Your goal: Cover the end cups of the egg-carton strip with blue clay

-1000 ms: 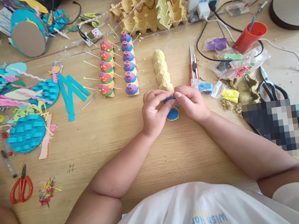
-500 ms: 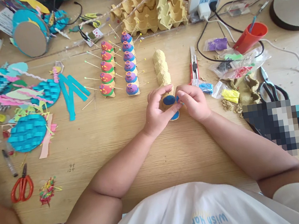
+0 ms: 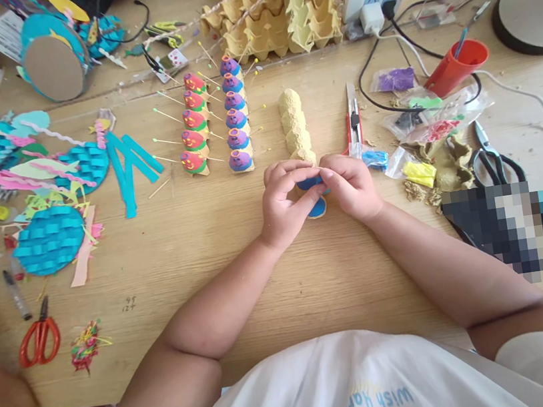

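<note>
Over the near end of a tan egg-carton strip (image 3: 294, 119), my left hand (image 3: 284, 202) and my right hand (image 3: 352, 185) meet fingertip to fingertip. Between them they pinch a small bit of blue modelling clay (image 3: 326, 186), mostly covered by the fingers. Flat blue clay (image 3: 317, 208) covers part of the strip's nearest bump, and more blue shows on the bump behind it, partly hidden by my left fingers. The strip's far bumps are bare and rough.
To the left stand two painted carton caterpillars, one red (image 3: 192, 121) and one purple (image 3: 237, 121), with pins sticking out. A utility knife (image 3: 353, 118), blue clay packet (image 3: 375, 160), yellow clay (image 3: 419, 174), black-handled scissors (image 3: 490, 156) and red cup (image 3: 459, 64) lie or stand right.
My left index finger has come down and closed toward the thumb, meeting my right fingertips at the blue clay. It now hides more of the second blue patch.
</note>
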`<state>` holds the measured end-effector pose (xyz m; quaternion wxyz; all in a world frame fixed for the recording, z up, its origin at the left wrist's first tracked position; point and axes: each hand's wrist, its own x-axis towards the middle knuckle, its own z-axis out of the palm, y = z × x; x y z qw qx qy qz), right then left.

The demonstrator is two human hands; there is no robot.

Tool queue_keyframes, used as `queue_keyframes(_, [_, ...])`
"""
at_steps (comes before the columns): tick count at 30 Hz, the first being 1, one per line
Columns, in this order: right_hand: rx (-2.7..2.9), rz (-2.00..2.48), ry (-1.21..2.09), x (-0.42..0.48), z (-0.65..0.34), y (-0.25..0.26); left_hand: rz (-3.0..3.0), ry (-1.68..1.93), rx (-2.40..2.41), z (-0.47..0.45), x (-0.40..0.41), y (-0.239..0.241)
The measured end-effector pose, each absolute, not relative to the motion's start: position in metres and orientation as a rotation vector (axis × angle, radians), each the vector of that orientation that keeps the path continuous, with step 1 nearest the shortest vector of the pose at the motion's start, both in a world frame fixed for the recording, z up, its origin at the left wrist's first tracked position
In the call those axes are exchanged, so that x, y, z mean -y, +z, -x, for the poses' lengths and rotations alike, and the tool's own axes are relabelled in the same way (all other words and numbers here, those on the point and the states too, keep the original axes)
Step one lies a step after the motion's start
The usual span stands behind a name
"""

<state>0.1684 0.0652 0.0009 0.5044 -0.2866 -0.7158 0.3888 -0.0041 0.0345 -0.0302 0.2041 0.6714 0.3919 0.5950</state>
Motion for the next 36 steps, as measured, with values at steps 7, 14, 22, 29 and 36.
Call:
queue_keyframes(7, [1.762, 0.688, 0.895, -0.066, -0.169, -0.002, -1.863, 1.673, -1.132, 0.004, -0.036, -0.031])
queue_keyframes(14, [1.766, 0.724, 0.904, -0.065, -0.170, -0.001, -1.925, 1.669, -1.141, 0.006, -0.036, -0.028])
queue_keyframes(22, [1.712, 0.773, 0.960, -0.064, -0.169, 0.002, -1.830, 1.570, -1.216, 0.005, -0.033, -0.037])
queue_keyframes(29, [1.613, 0.817, 1.028, -0.062, -0.170, 0.002, -1.982, 1.552, -1.204, 0.008, -0.033, -0.036])
queue_keyframes(36, [1.575, 0.808, 1.033, -0.062, -0.171, 0.000, -2.001, 1.642, -1.228, 0.007, -0.034, -0.031])
